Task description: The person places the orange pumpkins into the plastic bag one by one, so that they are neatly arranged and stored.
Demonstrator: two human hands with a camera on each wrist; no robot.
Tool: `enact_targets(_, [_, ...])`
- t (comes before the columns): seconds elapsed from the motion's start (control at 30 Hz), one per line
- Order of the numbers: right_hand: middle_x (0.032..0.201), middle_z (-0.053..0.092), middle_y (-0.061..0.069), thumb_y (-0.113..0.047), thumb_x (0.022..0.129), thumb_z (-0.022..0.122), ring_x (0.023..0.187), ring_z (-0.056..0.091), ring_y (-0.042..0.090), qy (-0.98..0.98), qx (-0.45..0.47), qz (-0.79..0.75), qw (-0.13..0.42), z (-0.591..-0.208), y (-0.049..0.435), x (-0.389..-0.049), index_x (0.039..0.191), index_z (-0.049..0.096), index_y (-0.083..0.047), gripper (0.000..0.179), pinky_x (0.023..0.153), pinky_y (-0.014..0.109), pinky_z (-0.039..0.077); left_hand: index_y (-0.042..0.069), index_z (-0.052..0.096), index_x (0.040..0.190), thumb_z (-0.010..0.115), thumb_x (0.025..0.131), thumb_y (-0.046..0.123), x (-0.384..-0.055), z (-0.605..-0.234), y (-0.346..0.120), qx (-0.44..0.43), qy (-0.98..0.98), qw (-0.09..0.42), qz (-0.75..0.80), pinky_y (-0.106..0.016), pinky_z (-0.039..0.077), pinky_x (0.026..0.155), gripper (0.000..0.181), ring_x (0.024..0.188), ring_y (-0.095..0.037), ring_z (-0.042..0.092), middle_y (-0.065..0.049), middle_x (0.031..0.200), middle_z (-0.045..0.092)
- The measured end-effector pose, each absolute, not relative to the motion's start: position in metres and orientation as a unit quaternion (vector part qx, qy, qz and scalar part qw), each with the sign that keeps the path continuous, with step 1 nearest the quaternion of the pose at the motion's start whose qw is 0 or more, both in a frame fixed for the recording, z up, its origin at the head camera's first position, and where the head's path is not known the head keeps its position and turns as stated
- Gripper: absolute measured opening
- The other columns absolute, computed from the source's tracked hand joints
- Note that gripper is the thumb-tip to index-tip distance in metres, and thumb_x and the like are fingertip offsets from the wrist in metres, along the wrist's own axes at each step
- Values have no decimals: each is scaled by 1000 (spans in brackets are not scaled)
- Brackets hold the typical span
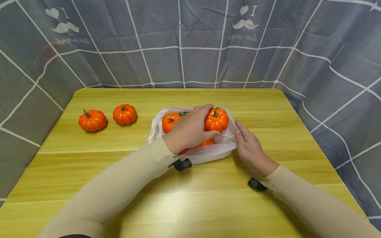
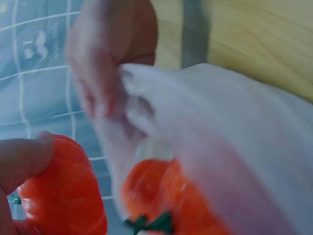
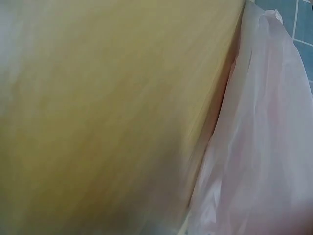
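My left hand (image 1: 193, 127) grips a small orange pumpkin (image 1: 216, 119) with a green stem, over the right part of a thin white plastic bag (image 1: 208, 155). Inside the bag lie more pumpkins, one at the left (image 1: 170, 122) and others partly hidden beneath my left hand and wrist. With thumb and fingers my right hand (image 1: 250, 145) pinches the bag's right edge. In the left wrist view, the held pumpkin (image 2: 66, 191) shows beside the bag's mouth, and a bagged pumpkin (image 2: 166, 196) lies next to it. The right wrist view has only the bag's side (image 3: 264, 127) and the table.
Two more pumpkins stand on the wooden table (image 1: 184, 205) at the far left, one nearer the edge (image 1: 92, 120) and one closer to the bag (image 1: 124, 114). A grey-blue checked curtain (image 1: 160, 43) hangs behind the table and along both sides.
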State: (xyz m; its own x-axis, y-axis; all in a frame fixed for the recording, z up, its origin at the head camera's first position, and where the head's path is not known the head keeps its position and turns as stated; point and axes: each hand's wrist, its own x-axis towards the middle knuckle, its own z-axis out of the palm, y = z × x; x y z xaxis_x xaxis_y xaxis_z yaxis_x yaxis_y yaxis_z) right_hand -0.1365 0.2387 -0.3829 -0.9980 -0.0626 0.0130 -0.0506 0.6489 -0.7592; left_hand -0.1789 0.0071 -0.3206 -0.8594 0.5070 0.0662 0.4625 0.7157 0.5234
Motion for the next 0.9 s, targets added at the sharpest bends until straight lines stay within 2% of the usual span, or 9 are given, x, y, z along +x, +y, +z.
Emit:
enact_targets(0.23, [170, 30, 21, -22, 115, 32, 159, 27, 40, 907, -20, -421, 6, -384, 238, -138, 165, 28, 0, 55, 128, 57, 21, 16, 35, 162, 77, 92, 52, -179, -340, 31, 277, 938, 54, 203, -47, 52, 109, 90, 135, -27, 58, -7, 154, 54])
enact_targets(0.4, [168, 33, 23, -24, 115, 32, 157, 29, 42, 901, -9, -434, 0, -383, 238, -137, 165, 31, -3, 54, 128, 58, 22, 14, 41, 159, 75, 92, 53, -175, -345, 38, 298, 937, 46, 174, -47, 51, 110, 85, 131, -29, 61, -8, 151, 56])
enact_targets(0.6, [167, 36, 23, -22, 115, 33, 157, 31, 41, 894, 6, -448, -4, -383, 239, -136, 164, 33, -3, 53, 129, 56, 22, 13, 40, 160, 73, 94, 52, -172, -348, 42, 314, 934, 45, 165, -47, 49, 112, 83, 131, -29, 60, -9, 152, 55])
enact_targets(0.9, [167, 37, 20, -22, 115, 34, 157, 31, 38, 888, 2, -459, 0, -384, 237, -133, 164, 33, -3, 53, 129, 54, 23, 14, 39, 162, 70, 97, 53, -169, -355, 50, 324, 935, 46, 138, -52, 48, 109, 82, 134, -26, 59, -8, 152, 56])
